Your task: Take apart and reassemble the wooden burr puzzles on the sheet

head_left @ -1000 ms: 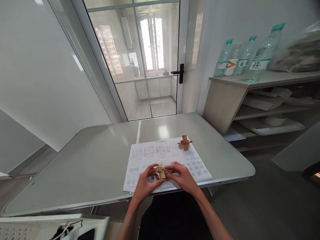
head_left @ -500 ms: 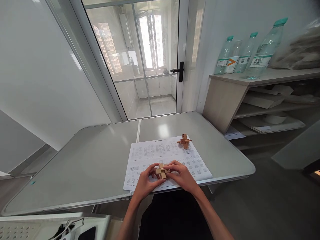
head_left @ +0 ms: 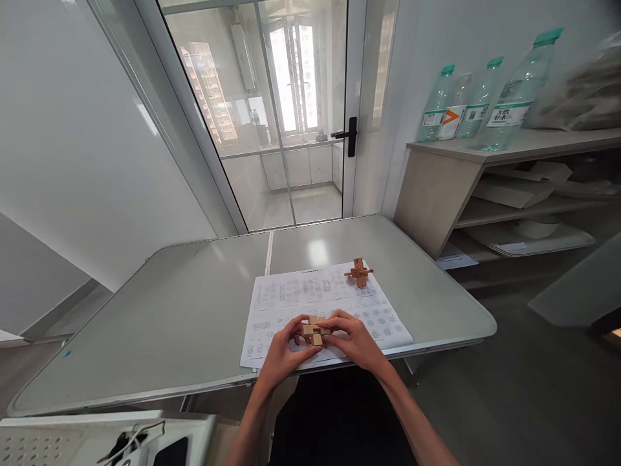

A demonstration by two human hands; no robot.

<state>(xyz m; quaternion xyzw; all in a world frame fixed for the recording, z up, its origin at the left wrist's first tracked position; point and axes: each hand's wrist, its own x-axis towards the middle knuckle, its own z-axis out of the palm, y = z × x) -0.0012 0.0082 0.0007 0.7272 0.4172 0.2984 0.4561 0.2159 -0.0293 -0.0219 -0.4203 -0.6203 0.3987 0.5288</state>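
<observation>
A light wooden interlocking burr puzzle [head_left: 314,331] is held between my two hands, over the near edge of a printed sheet. My left hand [head_left: 286,349] grips its left side, the thumb along the near lower block and fingers curled behind. On the right side, my right hand [head_left: 353,338] pinches a block with thumb and fingers. The puzzle's underside is hidden. Under my hands lies the white paper [head_left: 281,298], printed with rows of small diagrams. A darker brown wooden puzzle [head_left: 359,273] rests on the paper's far right corner, apart from both hands.
The grey table [head_left: 184,310] extends far to the left. Beyond it stands a glass door [head_left: 310,175] with a black handle. At right, a shelf unit [head_left: 427,194] carries several plastic bottles [head_left: 509,103]. A white tray [head_left: 204,430] with a phone and cable sits low at left.
Both hands keep their hold on the light wooden puzzle, almost unchanged. The whole view has shifted very slightly.
</observation>
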